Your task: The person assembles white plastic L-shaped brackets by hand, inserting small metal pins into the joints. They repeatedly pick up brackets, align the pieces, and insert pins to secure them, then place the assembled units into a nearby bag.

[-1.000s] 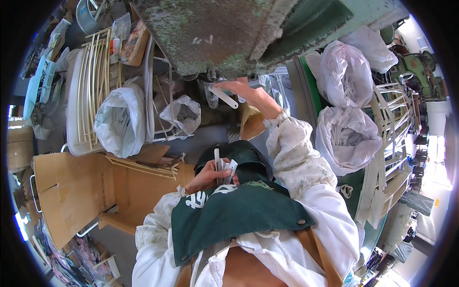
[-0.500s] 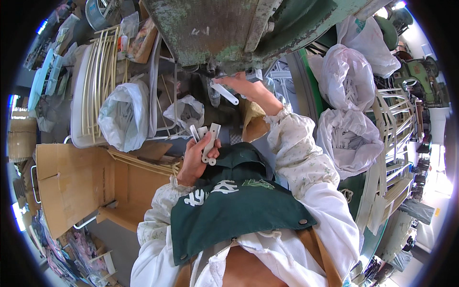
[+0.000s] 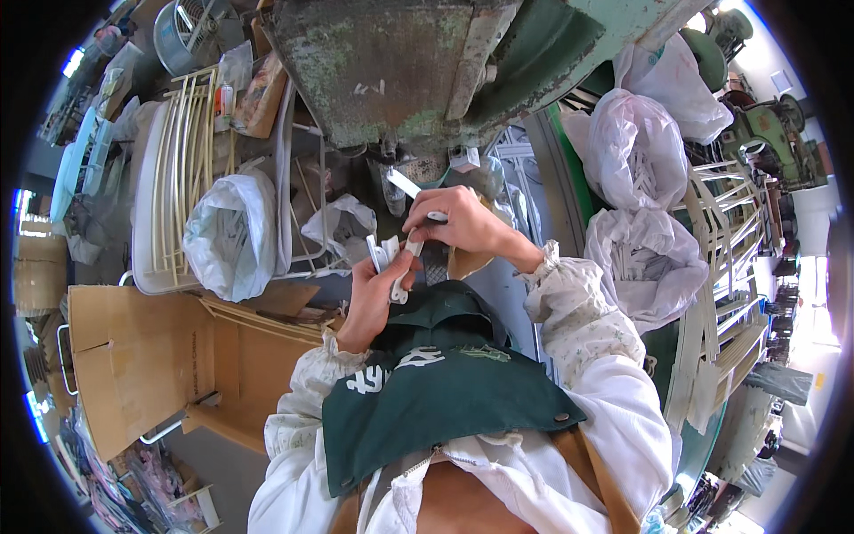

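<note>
My left hand (image 3: 363, 303) is closed around a small bunch of white flat strips with rounded, holed ends (image 3: 384, 254), in front of the dark green apron (image 3: 454, 392). Just right of it and a little farther, my right hand (image 3: 467, 224) grips a white strip (image 3: 403, 183) that sticks out past its fingers toward the machine. The right fingertips meet the upper end of a strip in the left bunch; whether they pinch it is hard to see. Above both hands is the worn green machine (image 3: 374, 76), its lower tooling (image 3: 387, 151) partly in shadow.
White plastic bags of strips stand at left (image 3: 229, 236) and right (image 3: 645, 267), with a smaller bag (image 3: 342, 222) under the machine. An opened cardboard box (image 3: 133, 347) lies at near left. Long pale bars (image 3: 182, 169) are at far left, and stacked frames (image 3: 721, 294) at right.
My right hand has come back from the machine's tooling toward me, strip in hand, and now meets the left hand's bunch. The left hand has shifted slightly right.
</note>
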`<state>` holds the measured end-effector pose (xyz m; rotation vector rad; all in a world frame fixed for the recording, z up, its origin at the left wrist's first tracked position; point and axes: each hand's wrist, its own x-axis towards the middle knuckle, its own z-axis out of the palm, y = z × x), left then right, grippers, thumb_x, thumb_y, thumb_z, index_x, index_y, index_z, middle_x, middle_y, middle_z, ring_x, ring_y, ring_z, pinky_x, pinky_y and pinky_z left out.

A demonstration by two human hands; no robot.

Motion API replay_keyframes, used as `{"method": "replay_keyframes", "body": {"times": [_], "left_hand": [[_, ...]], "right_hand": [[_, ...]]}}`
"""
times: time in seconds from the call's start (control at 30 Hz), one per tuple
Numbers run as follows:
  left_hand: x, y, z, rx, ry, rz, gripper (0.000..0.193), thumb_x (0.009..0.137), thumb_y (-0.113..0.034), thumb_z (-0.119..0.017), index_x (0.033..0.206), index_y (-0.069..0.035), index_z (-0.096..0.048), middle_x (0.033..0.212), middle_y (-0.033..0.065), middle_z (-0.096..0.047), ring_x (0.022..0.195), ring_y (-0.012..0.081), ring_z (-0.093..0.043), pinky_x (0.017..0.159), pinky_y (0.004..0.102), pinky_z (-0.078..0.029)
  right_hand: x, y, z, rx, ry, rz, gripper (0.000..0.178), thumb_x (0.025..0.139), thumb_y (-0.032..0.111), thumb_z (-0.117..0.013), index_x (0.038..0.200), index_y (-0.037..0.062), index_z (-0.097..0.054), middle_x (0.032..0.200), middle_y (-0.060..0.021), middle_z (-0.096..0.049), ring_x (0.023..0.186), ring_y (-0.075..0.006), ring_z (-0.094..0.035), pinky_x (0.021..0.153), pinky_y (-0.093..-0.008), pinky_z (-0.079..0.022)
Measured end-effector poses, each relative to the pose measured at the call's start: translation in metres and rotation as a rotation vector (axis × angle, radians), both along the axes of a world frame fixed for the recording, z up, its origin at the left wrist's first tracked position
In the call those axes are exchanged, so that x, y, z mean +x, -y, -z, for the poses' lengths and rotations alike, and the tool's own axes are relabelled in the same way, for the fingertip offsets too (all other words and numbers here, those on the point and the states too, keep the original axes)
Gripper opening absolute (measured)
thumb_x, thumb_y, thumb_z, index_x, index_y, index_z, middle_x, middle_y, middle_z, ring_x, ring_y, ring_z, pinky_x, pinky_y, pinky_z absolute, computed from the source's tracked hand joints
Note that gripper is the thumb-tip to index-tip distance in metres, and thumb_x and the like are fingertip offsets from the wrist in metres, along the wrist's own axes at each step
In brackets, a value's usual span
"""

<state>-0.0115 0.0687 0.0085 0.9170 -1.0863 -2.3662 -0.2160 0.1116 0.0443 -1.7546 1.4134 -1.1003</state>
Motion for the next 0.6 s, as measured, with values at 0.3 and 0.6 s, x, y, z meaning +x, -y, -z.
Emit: {"method": "replay_keyframes", "body": {"times": [0.3, 0.6], "left_hand": [[0.044, 0.014, -0.003, 0.22, -0.074, 0.153, 0.028, 0.091, -0.018, -0.06, 0.103, 0.007, -0.057, 0.07, 0.0084, -0.058, 0.044, 0.0084, -0.045, 0.042, 0.0195, -0.031], [-0.009, 0.059, -0.02, -0.265, 0.05, -0.187, 0.015, 0.086, -0.013, -0.067, 0.09, 0.001, -0.063, 0.06, 0.004, -0.057, 0.041, 0.005, -0.041, 0.039, 0.0195, -0.027]], "right_hand": [[0.012, -0.008, 0.005, -0.157, 0.131, 0.144, 0.013, 0.076, -0.006, -0.067, 0.089, -0.0018, -0.066, 0.09, -0.011, -0.064, 0.074, -0.0214, -0.064, 0.07, -0.0307, -0.052], [0.005, 0.014, 0.018, 0.405, 0.255, 0.316, 0.024, 0.089, 0.02, -0.062, 0.083, -0.0037, -0.066, 0.059, -0.0023, -0.06, 0.057, -0.0056, -0.049, 0.053, -0.0239, -0.037]]}}
